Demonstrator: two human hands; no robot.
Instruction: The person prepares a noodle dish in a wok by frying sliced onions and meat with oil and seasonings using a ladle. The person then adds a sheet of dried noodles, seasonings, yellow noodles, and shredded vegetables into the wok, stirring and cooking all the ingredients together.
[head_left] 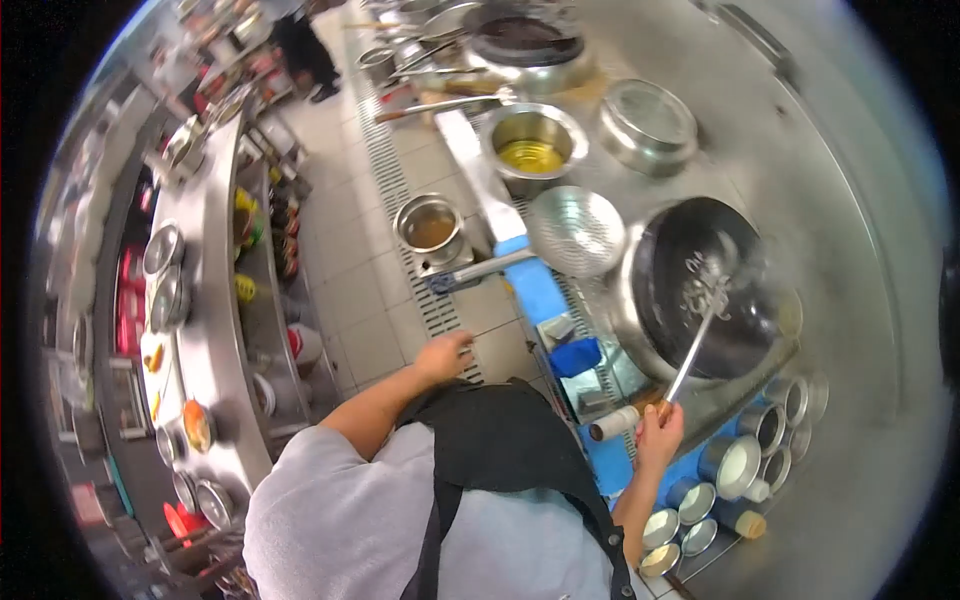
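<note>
My right hand (660,434) is wrapped around the handle of a long wok ladle (693,352), near its pale wrapped end. The ladle's far end reaches into a black wok (735,345), among small pale pieces of food (695,290); its head is hard to make out there. Steam blurs the wok's right side. Off to the left, my left hand (443,357) hangs over the floor with loosely bent fingers, and nothing shows in it. A round perforated strainer (576,232) lies just beyond the wok, its handle pointing left.
A pot of yellow oil (535,148) and an upturned metal pot (648,125) stand farther along the range. Several metal containers (730,465) are grouped at lower right. A pot of brown liquid (430,228) stands left of the strainer. A steel counter (212,330) runs along the left.
</note>
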